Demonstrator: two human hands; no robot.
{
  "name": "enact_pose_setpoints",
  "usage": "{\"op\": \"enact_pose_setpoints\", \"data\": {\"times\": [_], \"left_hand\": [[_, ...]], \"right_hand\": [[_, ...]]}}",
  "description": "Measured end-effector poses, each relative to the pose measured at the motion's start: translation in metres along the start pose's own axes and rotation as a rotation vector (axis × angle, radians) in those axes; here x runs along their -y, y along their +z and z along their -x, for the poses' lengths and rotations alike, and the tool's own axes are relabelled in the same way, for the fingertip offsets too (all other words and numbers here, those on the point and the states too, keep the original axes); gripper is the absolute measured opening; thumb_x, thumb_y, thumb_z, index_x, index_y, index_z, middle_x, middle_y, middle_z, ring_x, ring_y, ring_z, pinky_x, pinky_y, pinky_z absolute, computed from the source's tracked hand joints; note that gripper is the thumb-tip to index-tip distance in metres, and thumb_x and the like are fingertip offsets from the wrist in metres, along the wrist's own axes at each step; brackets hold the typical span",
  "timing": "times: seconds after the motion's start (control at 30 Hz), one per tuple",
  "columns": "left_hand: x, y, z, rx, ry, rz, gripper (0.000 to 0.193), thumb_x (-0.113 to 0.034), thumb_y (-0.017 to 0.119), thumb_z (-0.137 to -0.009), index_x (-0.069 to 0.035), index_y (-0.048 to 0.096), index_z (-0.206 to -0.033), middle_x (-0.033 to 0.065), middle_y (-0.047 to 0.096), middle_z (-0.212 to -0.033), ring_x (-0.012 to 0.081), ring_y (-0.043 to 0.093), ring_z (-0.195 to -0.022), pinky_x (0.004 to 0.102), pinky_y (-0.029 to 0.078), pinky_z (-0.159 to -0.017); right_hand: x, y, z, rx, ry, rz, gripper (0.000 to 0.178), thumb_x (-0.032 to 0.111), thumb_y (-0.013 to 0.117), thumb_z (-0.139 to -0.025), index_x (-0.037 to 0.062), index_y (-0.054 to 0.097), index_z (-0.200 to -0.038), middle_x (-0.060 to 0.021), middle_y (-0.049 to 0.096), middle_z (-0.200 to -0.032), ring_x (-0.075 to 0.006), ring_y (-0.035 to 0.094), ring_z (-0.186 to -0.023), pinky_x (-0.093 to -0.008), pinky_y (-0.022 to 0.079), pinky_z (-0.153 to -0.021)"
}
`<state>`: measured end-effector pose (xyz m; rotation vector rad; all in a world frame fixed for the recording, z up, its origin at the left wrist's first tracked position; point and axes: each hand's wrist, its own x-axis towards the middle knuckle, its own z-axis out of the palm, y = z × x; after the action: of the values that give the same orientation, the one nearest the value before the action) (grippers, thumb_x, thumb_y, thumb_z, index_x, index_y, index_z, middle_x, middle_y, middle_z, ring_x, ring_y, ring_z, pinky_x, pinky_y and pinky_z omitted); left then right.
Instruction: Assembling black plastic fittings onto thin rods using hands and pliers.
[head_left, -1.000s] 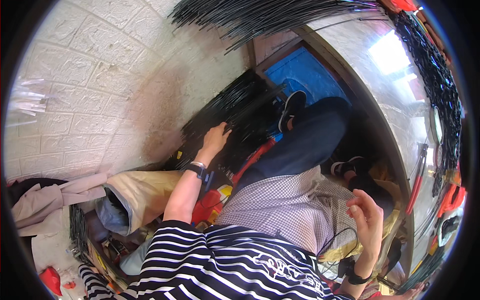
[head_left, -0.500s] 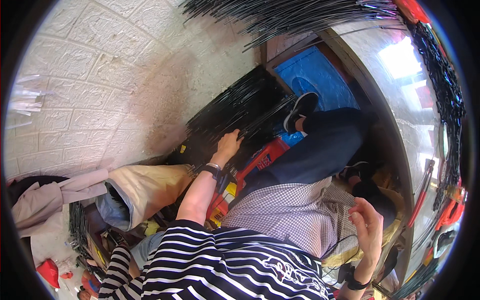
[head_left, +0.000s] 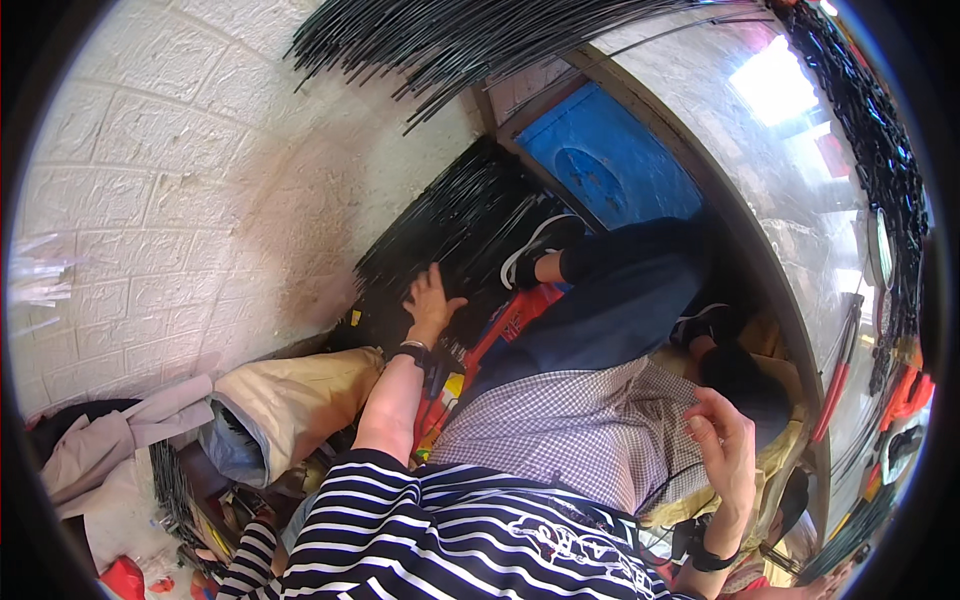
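Note:
My left hand (head_left: pixel 430 305) is open, fingers spread, at the near edge of a pile of thin black rods (head_left: pixel 455 215) lying low beside the wall. Its fingertips overlap the dark rods; whether they touch is unclear. No rod shows in the hand. My right hand (head_left: pixel 725 445) is raised over the right side of my lap. Its fingers are loosely bent and apart, holding nothing visible. Between them a checked cloth (head_left: pixel 560 420) covers my lap. My shoe (head_left: pixel 540 250) rests beside the rods, over a red packet (head_left: pixel 515 320).
More black rods (head_left: pixel 430 50) jut over the edge of a shiny table (head_left: pixel 760 170). Under it stands a blue box (head_left: pixel 610 150). Red-handled pliers (head_left: pixel 840 375) lie on the table. A tan sack (head_left: pixel 300 405) is at left, near another person's striped sleeve (head_left: pixel 250 565). A white brick-patterned wall (head_left: pixel 180 210) rises left.
My left hand has drawn back from the rods, its fingers spreading apart. My shoe has shifted left, away from the blue box. The view has turned slightly; my right hand stays raised.

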<state>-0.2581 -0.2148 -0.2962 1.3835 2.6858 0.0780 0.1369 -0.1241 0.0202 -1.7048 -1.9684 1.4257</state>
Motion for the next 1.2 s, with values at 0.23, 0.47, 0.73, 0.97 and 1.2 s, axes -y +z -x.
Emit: {"op": "enact_pose_setpoints", "data": {"times": [0.23,0.47,0.73,0.97,1.2], "left_hand": [[0.048,0.003,-0.017,0.236,-0.227,0.471,0.047,-0.032,0.064,-0.085,-0.005,0.056,-0.121,0.0207,0.063,-0.111,0.0363,0.060,-0.105,0.0408,0.048,-0.088],[0.068,0.004,0.000,0.343,-0.019,0.583,0.036,-0.028,0.065,-0.084,0.001,0.064,-0.106,0.0188,0.069,-0.091,0.0286,0.068,-0.083,0.0363,0.053,-0.075],[0.031,-0.056,-0.016,0.687,-0.175,0.631,0.031,-0.015,0.063,-0.089,0.003,0.060,-0.114,0.0102,0.068,-0.089,0.0142,0.062,-0.076,0.0268,0.050,-0.071],[0.004,-0.097,-0.052,0.665,-0.092,0.516,0.033,-0.015,0.060,-0.091,0.000,0.056,-0.121,0.0080,0.066,-0.103,0.0152,0.063,-0.086,0.0280,0.049,-0.074],[-0.131,-0.185,-0.040,-0.043,0.616,0.373,0.017,-0.011,0.064,-0.086,-0.001,0.067,-0.099,0.0110,0.067,-0.088,0.0236,0.064,-0.081,0.0307,0.051,-0.069]], "right_hand": [[-0.013,0.005,0.005,-0.031,0.016,-0.018,0.027,0.002,0.060,-0.083,-0.0035,0.059,-0.110,-0.0097,0.066,-0.081,-0.0176,0.065,-0.072,-0.0276,0.050,-0.066],[-0.022,0.004,0.004,-0.035,-0.025,0.004,0.028,0.004,0.061,-0.083,-0.0027,0.059,-0.110,-0.0140,0.067,-0.086,-0.0254,0.067,-0.076,-0.0324,0.052,-0.069],[-0.069,-0.002,0.009,-0.104,-0.132,-0.173,0.027,0.011,0.062,-0.085,-0.0006,0.060,-0.110,-0.0163,0.066,-0.087,-0.0320,0.065,-0.077,-0.0368,0.051,-0.067],[-0.093,0.021,0.013,-0.047,-0.167,-0.356,0.030,0.012,0.060,-0.087,0.0000,0.059,-0.114,-0.0173,0.067,-0.090,-0.0298,0.066,-0.083,-0.0356,0.052,-0.071],[-0.092,0.017,0.017,-0.127,-0.095,-0.299,0.029,0.012,0.061,-0.086,-0.0001,0.061,-0.112,-0.0186,0.067,-0.089,-0.0336,0.066,-0.081,-0.0363,0.051,-0.071]]}}
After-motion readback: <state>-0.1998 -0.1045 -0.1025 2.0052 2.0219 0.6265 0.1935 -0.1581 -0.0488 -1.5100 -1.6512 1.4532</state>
